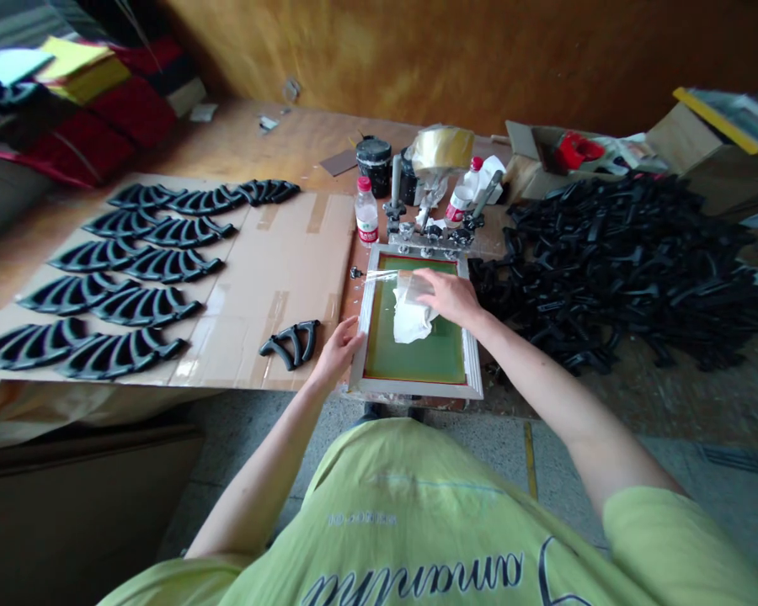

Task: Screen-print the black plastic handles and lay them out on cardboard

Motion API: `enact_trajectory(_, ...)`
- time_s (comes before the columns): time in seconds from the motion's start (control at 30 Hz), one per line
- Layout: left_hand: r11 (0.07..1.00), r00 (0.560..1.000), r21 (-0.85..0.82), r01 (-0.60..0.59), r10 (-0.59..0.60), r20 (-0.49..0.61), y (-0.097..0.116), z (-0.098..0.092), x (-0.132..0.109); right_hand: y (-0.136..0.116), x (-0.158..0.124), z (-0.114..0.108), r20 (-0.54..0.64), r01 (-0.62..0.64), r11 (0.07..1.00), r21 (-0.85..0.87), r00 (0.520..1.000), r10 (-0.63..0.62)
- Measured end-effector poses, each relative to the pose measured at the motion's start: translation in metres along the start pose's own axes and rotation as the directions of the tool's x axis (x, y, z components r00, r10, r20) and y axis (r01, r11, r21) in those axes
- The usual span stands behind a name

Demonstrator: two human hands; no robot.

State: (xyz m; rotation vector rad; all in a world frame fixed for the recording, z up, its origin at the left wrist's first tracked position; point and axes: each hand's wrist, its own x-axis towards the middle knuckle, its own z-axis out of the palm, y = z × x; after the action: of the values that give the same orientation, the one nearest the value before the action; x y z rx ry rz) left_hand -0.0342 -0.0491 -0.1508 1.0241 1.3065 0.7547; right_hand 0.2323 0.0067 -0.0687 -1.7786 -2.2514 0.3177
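A silk-screen printing frame (473,380) with a green mesh lies before me at the table's front edge. My left hand (339,349) is at its left rim, fingers bent together against the metal. Over the upper part of the mesh, my right hand (450,296) pinches a clear plastic strip (408,288), which looks like wide tape. A crumpled white tissue (412,321) lies under the strip on the mesh; whether the two are joined I cannot tell. Clamps (430,237) hold the frame's far side.
Curved black plastic parts (142,306) stand in rows on cardboard (253,278) at left, with a few nearer (290,343). Right of the frame is a large black heap (632,269). Behind stand a bottle (366,215), black tubs (374,162), a tape roll (440,150) and an open carton (525,160).
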Motion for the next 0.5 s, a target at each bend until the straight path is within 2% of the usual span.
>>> enact_trajectory(0.1, 0.995, 0.999, -0.092, -0.032, 0.032, -0.009, 0.031, 0.0, -0.01, 0.026, 0.02, -0.023, -0.155, -0.023, 0.999, 0.046, 0.987, 0.03)
enact_trajectory(0.2, 0.969, 0.993, -0.217, -0.117, 0.11, -0.046, 0.07, 0.006, -0.012, 0.074, 0.014, -0.037, -0.318, -0.111, 0.984, 0.142, 0.936, 0.152)
enact_trajectory(0.23, 0.952, 0.984, -0.251, -0.175, 0.161, -0.073, 0.084, 0.009, -0.009, 0.09, 0.007, -0.036, -0.331, -0.171, 0.971, 0.169, 0.918, 0.219)
enact_trajectory(0.3, 0.9, 0.952, -0.311, -0.306, 0.281, -0.125, 0.115, 0.017, 0.0, 0.109, -0.009, -0.024, -0.273, -0.286, 0.94, 0.187, 0.904, 0.33)
enact_trajectory(0.37, 0.851, 0.924, -0.36, -0.382, 0.353, -0.144, 0.147, 0.024, 0.013, 0.109, -0.028, 0.002, -0.158, -0.323, 0.93, 0.178, 0.923, 0.351)
enact_trajectory(0.43, 0.841, 0.92, -0.375, -0.39, 0.371, -0.126, 0.174, 0.029, 0.028, 0.092, -0.044, 0.034, -0.061, -0.249, 0.958, 0.142, 0.964, 0.259)
enact_trajectory(0.5, 0.842, 0.923, -0.38, -0.383, 0.363, -0.124, 0.189, 0.032, 0.038, 0.068, -0.055, 0.061, 0.007, -0.15, 0.988, 0.045, 0.989, 0.15)
